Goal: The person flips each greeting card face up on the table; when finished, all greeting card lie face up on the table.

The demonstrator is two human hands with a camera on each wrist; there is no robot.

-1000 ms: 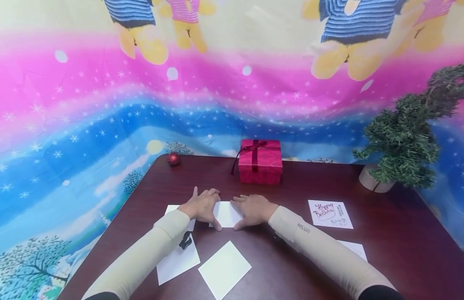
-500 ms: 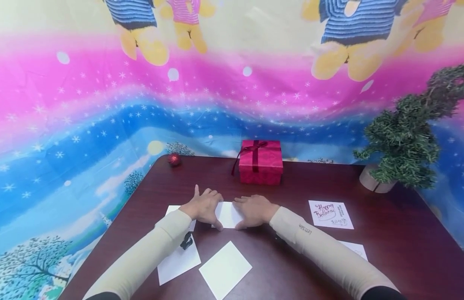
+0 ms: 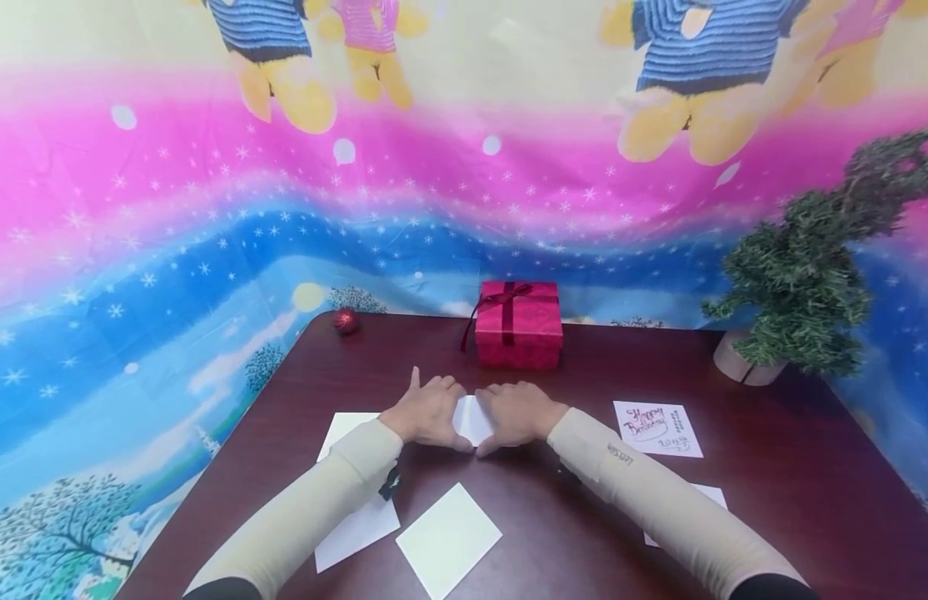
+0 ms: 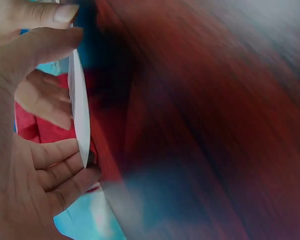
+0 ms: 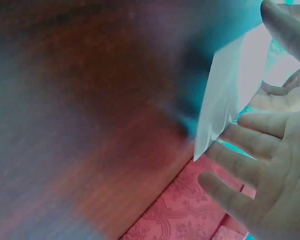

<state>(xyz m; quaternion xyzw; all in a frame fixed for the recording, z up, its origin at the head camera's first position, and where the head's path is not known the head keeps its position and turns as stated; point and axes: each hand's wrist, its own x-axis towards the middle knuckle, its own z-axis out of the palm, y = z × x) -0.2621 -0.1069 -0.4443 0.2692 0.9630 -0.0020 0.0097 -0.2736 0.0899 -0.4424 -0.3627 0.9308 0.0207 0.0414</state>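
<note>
Between my two hands stands a small white piece of paper (image 3: 474, 419), with creases or layers showing in the right wrist view. My left hand (image 3: 430, 414) holds its left side, thumb at the near edge and fingers at the far edge. My right hand (image 3: 520, 413) has its right side the same way, fingers (image 5: 240, 157) fairly straight along it. From the left wrist the paper (image 4: 80, 107) looks raised and seen nearly edge-on. A cream blank card (image 3: 449, 540) lies nearer the front. Partly under my left sleeve are white sheets (image 3: 351, 537).
A red gift box (image 3: 518, 333) with a dark ribbon stands behind the hands. A red bauble (image 3: 346, 322) sits far left, a small potted tree (image 3: 794, 292) far right. A "Happy Birthday" card (image 3: 657, 428) and another white card (image 3: 711, 495) lie right.
Both hands have moved closer together around the white paper and slightly away from me, the left shifting right. Less of the paper shows between them, and more of the left sheet is uncovered.
</note>
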